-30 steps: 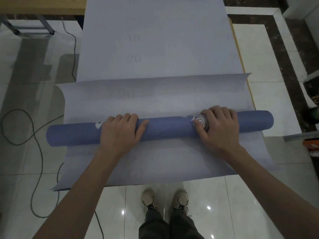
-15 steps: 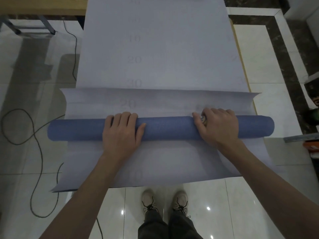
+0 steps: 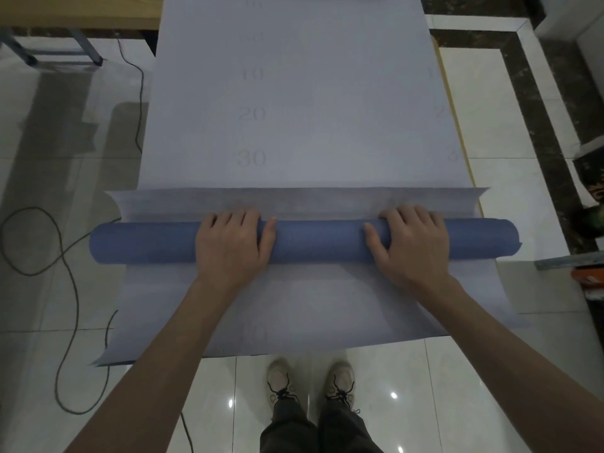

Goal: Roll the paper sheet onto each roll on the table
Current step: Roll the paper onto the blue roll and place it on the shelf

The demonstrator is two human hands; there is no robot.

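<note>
Blue roll [image 3: 313, 241], laid crosswise on the pale paper sheet [image 3: 294, 308], is gripped by the left hand [image 3: 233, 248] and right hand [image 3: 413, 248], fingers [image 3: 230, 220] curled over it; it is judged light, crushable, and best held evenly.

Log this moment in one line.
left hand: grips blue roll | right hand: grips blue roll | paper sheet: lies under blue roll

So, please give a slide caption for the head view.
Left hand and right hand hold a blue roll lying crosswise on a pale paper sheet.
</note>
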